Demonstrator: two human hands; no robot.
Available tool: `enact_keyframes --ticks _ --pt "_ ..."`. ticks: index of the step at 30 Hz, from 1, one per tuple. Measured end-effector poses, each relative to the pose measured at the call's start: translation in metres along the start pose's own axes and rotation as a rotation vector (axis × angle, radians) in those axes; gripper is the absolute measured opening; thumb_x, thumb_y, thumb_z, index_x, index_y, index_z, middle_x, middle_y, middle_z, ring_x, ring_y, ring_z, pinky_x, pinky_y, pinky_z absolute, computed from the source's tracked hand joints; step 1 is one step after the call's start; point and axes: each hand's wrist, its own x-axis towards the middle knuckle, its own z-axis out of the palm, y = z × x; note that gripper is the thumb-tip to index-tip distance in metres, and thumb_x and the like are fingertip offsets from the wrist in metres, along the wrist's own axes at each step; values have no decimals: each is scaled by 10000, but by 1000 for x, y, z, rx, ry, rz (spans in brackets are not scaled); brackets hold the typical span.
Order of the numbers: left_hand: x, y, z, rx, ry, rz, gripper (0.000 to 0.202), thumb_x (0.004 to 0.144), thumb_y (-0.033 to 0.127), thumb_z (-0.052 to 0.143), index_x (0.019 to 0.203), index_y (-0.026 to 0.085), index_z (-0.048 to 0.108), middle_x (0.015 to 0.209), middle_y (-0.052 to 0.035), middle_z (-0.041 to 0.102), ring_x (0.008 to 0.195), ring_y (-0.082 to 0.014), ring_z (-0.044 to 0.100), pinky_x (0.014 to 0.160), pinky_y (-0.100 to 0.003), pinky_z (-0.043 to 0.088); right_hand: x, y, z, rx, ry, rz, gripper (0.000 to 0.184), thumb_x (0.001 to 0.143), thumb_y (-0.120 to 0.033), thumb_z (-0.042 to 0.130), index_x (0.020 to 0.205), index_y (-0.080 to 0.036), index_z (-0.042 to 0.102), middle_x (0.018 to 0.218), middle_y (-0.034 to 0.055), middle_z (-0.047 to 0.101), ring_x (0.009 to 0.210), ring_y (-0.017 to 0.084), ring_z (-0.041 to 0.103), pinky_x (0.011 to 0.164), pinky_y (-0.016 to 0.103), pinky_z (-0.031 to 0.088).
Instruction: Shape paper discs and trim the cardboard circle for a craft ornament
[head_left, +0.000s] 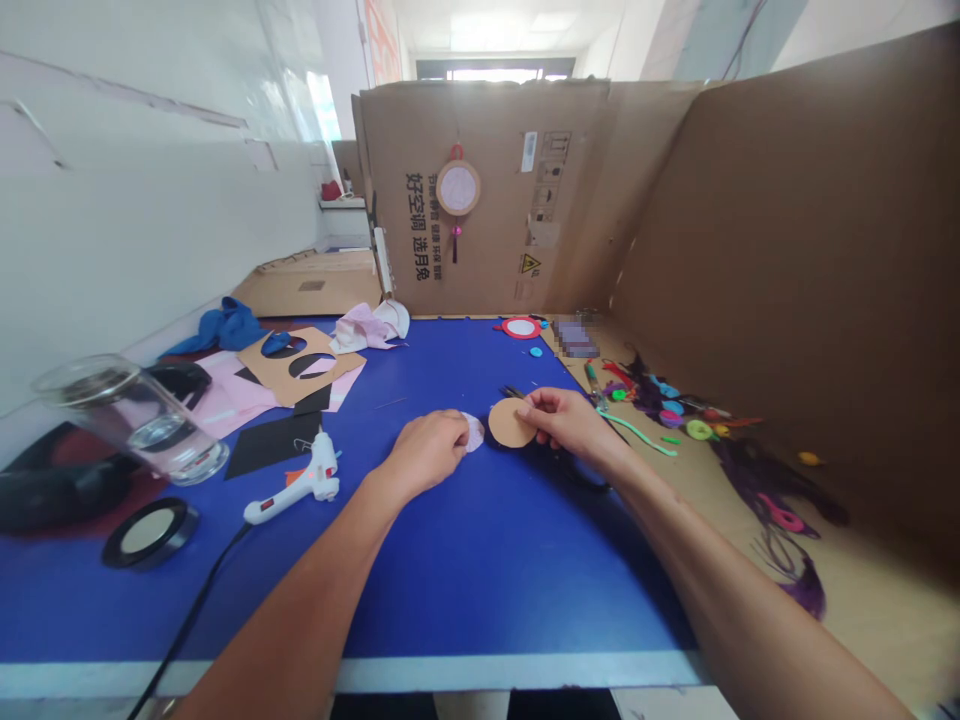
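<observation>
- Clock is centred on the two hands, 12 straight ahead. Right hand [561, 415]: thumb and fingers pinching a flat tan cardboard disc [510, 424] by its 3 o'clock edge, so most of its face shows.
- Left hand [429, 448]: fingers curled in, tips touching a pale lilac patterned disc [474, 432]. Honestly can't tell if it's pinched or just pressed there. That disc sits just beside the cardboard one, at its 9 o'clock.
- Both are over the middle of a glossy blue tabletop [450, 590]. Some dark pointed metal tips [513, 392] poke out at 12 behind the tan disc, the rest mostly hidden.
- Between 8 and 9: white glue gun with a black cord [300, 487], nozzle pointing away. Farther out at 8, a black tape roll [178, 535].
- 9 o'clock, way out: clear glass of water [176, 445].
- 10 o'clock: tan cardboard sheet with two round holes [270, 378], lying over pink stuff.
- 1 o'clock: red-rimmed white disc [521, 328] near the far edge.
- 12 o'clock, past the table: round tasselled ornament [457, 188] hanging on a big brown cardboard panel [495, 265].
- 3 o'clock: mint-green strip [641, 435], then tangled dark purple strands [750, 475].
</observation>
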Motion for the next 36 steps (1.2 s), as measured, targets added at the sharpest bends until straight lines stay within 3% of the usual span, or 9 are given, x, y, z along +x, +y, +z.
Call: enact_keyframes --ticks 5,9,13,18,21,27,32,34,36 --pt "2 -7 4 -8 40 -25 153 886 138 555 834 237 659 989 -72 728 936 -255 667 748 -316 435 -1 -2 -2 18 -37 29 319 756 -476 772 823 -195 639 603 -24 593 499 98 515 417 191 358" --pt "5 -16 5 -98 123 -131 146 918 178 528 903 245 657 942 -62 741 866 -244 664 718 -314 419 -5 -4 -1 37 -160 36 360 749 -502 797 850 -185 660 585 -27 587 492 96 492 421 200 335" --pt "6 -19 -1 -188 187 -148 137 893 173 566 902 242 684 945 -57 753 884 -235 666 771 -318 441 -10 -6 1 42 -251 41 379 760 -521 806 866 -183 670 615 -23 606 505 94 492 437 207 330" --pt "4 -18 -2 -173 76 -52 192 803 232 706 992 260 723 1102 -62 753 962 -262 674 821 -331 466 -17 -11 1 -4 -419 31 387 775 -546 800 833 -190 658 617 -31 594 514 98 499 456 213 349" --pt "2 -16 1 -77 29 5 155 796 196 682 934 257 717 1097 -63 739 993 -271 669 813 -329 471 -20 -16 3 -16 -500 38 382 761 -541 811 813 -191 668 589 -34 591 500 103 490 456 221 341" --pt "4 -17 6 -97 48 1 104 842 169 631 815 243 700 1066 -85 734 1081 -276 657 901 -344 482 -23 -18 8 -20 -553 38 379 766 -538 806 803 -191 657 594 -34 589 520 108 504 472 220 359" --pt "8 -20 6 -330 161 -79 71 881 218 606 837 229 660 1012 -76 743 985 -251 676 895 -355 486 -23 -13 13 -29 -590 54 370 788 -533 791 841 -190 662 620 -29 590 528 106 503 468 218 347" --pt "9 -18 3 -566 208 -106 79 876 250 620 804 218 624 966 -63 735 967 -232 676 884 -338 490 -22 -11 16 -39 -573 28 355 810 -525 771 855 -189 668 642 -23 598 535 106 509 466 219 340" --pt "10 -15 -3 -863 226 -157 125 844 297 669 790 208 600 860 -35 697 888 -205 667 837 -316 501 -20 -10 18 -46 -477 -24 330 828 -504 755 852 -187 667 685 -16 606 554 108 525 492 228 379"
